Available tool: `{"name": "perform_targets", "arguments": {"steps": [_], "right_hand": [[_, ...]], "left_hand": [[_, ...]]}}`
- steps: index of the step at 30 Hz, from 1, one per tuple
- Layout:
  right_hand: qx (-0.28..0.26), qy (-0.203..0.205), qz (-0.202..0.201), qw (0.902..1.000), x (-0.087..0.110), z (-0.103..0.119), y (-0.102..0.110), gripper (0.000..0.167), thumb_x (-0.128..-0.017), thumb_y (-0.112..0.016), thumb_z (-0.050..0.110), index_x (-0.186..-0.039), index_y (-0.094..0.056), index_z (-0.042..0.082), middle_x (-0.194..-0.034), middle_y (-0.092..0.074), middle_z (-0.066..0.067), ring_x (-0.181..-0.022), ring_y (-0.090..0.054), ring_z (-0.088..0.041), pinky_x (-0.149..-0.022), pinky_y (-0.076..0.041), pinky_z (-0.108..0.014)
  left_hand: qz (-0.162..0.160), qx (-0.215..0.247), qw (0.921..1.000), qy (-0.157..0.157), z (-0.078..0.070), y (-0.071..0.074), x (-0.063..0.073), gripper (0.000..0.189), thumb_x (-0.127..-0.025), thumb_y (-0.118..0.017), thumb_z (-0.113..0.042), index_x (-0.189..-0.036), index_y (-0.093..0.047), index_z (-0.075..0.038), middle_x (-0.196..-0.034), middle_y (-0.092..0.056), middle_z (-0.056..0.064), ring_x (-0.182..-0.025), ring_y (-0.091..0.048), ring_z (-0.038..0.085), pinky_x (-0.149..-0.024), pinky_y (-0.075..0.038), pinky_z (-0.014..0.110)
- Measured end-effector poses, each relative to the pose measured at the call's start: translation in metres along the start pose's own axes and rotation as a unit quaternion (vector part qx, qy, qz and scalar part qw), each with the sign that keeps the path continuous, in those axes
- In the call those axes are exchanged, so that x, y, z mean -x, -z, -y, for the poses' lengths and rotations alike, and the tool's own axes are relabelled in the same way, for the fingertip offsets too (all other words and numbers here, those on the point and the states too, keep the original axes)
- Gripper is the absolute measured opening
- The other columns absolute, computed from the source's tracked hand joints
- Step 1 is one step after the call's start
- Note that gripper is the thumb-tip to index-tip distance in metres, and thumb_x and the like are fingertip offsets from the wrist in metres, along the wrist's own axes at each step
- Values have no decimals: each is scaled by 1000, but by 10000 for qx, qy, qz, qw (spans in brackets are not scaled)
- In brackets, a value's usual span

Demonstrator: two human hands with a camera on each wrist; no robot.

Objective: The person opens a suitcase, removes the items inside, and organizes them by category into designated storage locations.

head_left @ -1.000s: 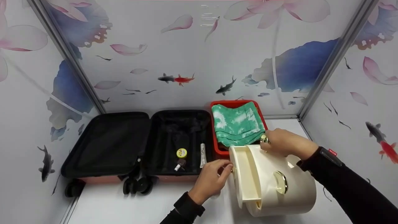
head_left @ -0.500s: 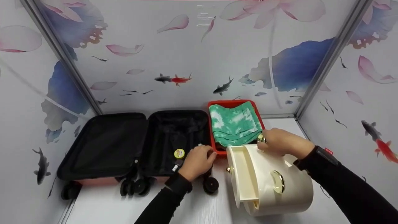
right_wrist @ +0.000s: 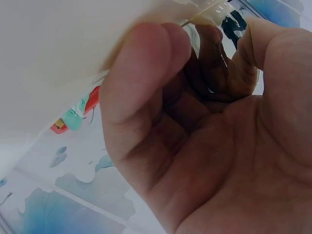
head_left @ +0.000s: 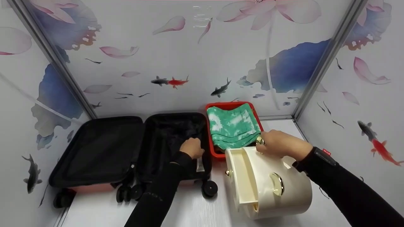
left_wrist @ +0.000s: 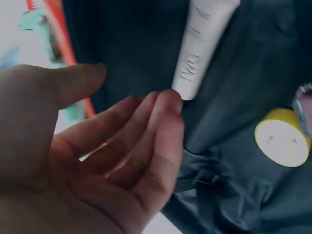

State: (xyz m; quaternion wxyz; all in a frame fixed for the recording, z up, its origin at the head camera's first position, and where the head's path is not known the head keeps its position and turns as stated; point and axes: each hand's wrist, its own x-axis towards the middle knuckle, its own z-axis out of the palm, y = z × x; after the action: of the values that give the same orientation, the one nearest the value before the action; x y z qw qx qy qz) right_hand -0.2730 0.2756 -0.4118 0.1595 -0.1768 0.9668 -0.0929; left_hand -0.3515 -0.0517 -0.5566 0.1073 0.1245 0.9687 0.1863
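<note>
My left hand (head_left: 192, 148) is over the right half of an open black-lined suitcase (head_left: 154, 135). Its fingers are loosely bent with nothing between them, as the left wrist view (left_wrist: 117, 151) shows. Right beyond the fingertips lies a white squeeze tube (left_wrist: 200, 46); a small round yellow-rimmed container (left_wrist: 282, 139) sits farther off. My right hand (head_left: 277, 143) grips a gold handle (head_left: 260, 141) on top of a cream drawer box (head_left: 290, 195). The box's drawer (head_left: 247, 179), with a gold knob (head_left: 228, 172), is pulled partway out.
A red basket (head_left: 217, 155) with a folded green-and-white cloth (head_left: 233, 126) stands behind the drawer box, against the suitcase. The suitcase's other half (head_left: 98, 151) lies at the left. Printed wall panels (head_left: 176, 63) close in the table's back and sides.
My left hand has moved from beside the drawer's knob leftward and forward into the suitcase. My right hand keeps its grip on the drawer box. The head view has shifted slightly.
</note>
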Motion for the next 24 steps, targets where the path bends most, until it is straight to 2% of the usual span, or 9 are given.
{"name": "perform_targets", "arguments": {"steps": [6,9,13,18,20,22,24], "right_hand": [[-102,-41,41,9999,-1,0,-2,27,-99,-60,32,-89,-62,7,-79,-64,-8,-71,-63,-23,-63,-50,-36],[-52,-44,17,10000,-2,0,0,27,-99,-60,32,-89,-62,7,-79,-63,-7,-72,-62,-23,-64,-50,-36],[12,-70,-8,10000,0,-2,2,28,-99,-60,32,-90,-63,6,-81,-63,-8,-75,-62,-24,-68,-51,-38],[44,-125,58,9999,0,-1,3,29,-99,-61,33,-93,-64,5,-83,-65,-9,-76,-63,-24,-69,-53,-39],[42,-175,86,9998,-1,-1,2,30,-99,-61,33,-95,-65,4,-84,-65,-9,-77,-64,-24,-69,-53,-39],[40,-194,103,9998,-1,1,1,30,-99,-61,34,-96,-65,4,-84,-65,-9,-77,-64,-24,-70,-53,-39],[18,-206,116,9997,-1,2,1,29,-99,-61,33,-94,-65,5,-84,-65,-9,-77,-63,-24,-69,-53,-39]], "left_hand": [[139,80,9994,295,13,-25,-19,20,-100,-83,-23,-91,-82,-6,-104,-82,18,-96,-78,39,-90,-64,50],[53,20,9996,286,15,-36,-26,20,-96,-88,-24,-97,-84,-3,-108,-83,21,-101,-78,44,-93,-64,55],[-24,-192,9995,247,8,-41,-31,30,-92,-91,-24,-107,-84,0,-112,-82,24,-104,-78,46,-94,-64,56],[139,-597,9976,311,7,-49,-40,24,-90,-93,-21,-103,-86,-3,-111,-83,21,-101,-80,44,-90,-66,54],[146,-747,9967,277,15,-60,-51,20,-88,-93,-21,-100,-87,-6,-107,-84,19,-95,-80,42,-85,-67,52],[163,-861,9958,245,30,-78,-70,16,-88,-91,-20,-97,-86,-8,-104,-84,17,-90,-79,40,-80,-67,50],[236,-800,9962,236,42,-91,-85,12,-88,-89,-18,-95,-86,-9,-100,-84,16,-85,-78,39,-73,-64,47]]}}
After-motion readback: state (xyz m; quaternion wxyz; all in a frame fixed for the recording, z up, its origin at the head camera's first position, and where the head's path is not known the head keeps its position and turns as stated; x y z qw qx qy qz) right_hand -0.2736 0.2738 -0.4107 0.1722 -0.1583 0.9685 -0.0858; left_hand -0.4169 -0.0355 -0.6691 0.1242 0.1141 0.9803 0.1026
